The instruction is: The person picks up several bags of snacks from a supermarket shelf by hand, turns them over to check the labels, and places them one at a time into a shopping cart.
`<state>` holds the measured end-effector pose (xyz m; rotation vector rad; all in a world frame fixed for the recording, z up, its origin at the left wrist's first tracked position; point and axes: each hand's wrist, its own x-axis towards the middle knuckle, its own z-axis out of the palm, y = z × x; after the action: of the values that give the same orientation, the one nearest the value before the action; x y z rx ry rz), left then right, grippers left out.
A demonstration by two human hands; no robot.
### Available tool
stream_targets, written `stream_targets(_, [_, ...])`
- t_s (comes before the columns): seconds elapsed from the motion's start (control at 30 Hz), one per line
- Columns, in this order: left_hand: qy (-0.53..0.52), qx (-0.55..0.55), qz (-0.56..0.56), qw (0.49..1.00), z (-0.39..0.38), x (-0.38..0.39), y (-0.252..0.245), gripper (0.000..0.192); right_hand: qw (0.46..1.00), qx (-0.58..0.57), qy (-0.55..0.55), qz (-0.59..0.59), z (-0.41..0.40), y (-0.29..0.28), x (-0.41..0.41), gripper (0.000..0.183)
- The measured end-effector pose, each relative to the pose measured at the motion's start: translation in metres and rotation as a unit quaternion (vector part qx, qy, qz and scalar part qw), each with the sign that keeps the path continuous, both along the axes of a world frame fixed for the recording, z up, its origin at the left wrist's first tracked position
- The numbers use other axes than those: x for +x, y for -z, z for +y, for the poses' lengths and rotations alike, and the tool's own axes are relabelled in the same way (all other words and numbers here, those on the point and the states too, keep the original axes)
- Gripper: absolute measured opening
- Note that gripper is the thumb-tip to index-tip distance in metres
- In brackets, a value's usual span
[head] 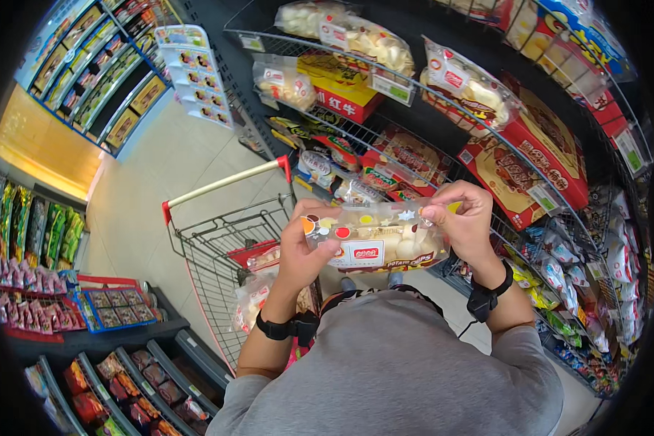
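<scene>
Between my two hands I hold a clear plastic bag of potato chips [414, 246], printed with colored dots and stars. My left hand [308, 240] grips its left end, thumb on the front. At the upper right corner, my right hand [465, 215] pinches the film between thumb and fingers. The bag hangs in front of my chest, above the floor. Below and left of it stands a wire shopping cart [207, 283] with a cream and red handle. Inside the cart lies another clear snack bag [246, 294], partly hidden by my left forearm.
Wire shelves on the right carry similar chip bags [466, 90], red gift boxes [523, 163] and a yellow and red carton [340, 90]. Small packets [564, 272] fill the lower right racks. Slanted bins [136, 381] of packaged snacks stand at lower left. A white display stand [195, 76] is farther off.
</scene>
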<state>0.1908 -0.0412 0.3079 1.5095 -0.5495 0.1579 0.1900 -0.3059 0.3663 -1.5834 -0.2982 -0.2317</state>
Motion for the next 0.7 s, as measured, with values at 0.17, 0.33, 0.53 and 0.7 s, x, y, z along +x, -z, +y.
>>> stream_targets(0.17, [-0.016,-0.081,0.112,0.99,0.003,-0.01,0.002,0.028,0.998,0.024,0.004,0.052,0.007,0.024,0.008,0.013])
stream_targets(0.33, [-0.021,-0.119,0.159,0.98,0.003,-0.016,0.007,0.021,0.996,0.028,-0.006,0.082,0.009,0.032,0.01,0.013])
stream_targets(0.53, [-0.045,-0.12,0.158,0.979,0.004,-0.012,0.009,0.023,0.988,0.06,-0.099,0.106,0.005,0.034,0.012,0.027])
stream_targets(0.7, [-0.062,-0.132,0.159,0.976,0.007,-0.009,0.012,0.02,0.964,0.016,-0.218,0.152,0.001,0.042,0.002,0.065])
